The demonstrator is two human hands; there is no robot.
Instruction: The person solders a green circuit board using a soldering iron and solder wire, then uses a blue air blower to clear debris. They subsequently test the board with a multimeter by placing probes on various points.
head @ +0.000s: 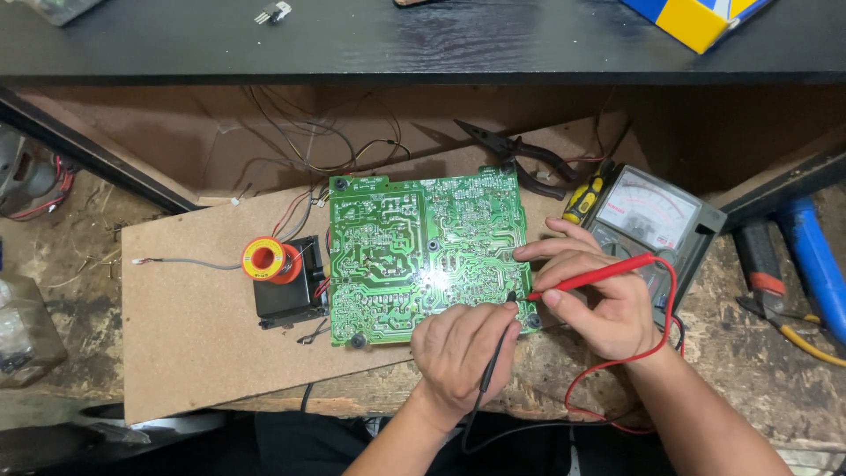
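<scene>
A green circuit board [427, 256] lies solder side up on a sheet of hardboard [189, 326] on the desk. The left hand [458, 348] grips a black probe [495, 348], its tip touching the board's lower right area. The right hand [595, 295] pinches a red probe [595, 276], its tip just beside the black one. An analog multimeter [652, 220] sits right of the board; a solder spool [264, 259] lies to its left.

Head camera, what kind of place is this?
Likely an electronics repair bench: a green circuit board under test probes, an analog multimeter, a solder spool and pliers.
</scene>
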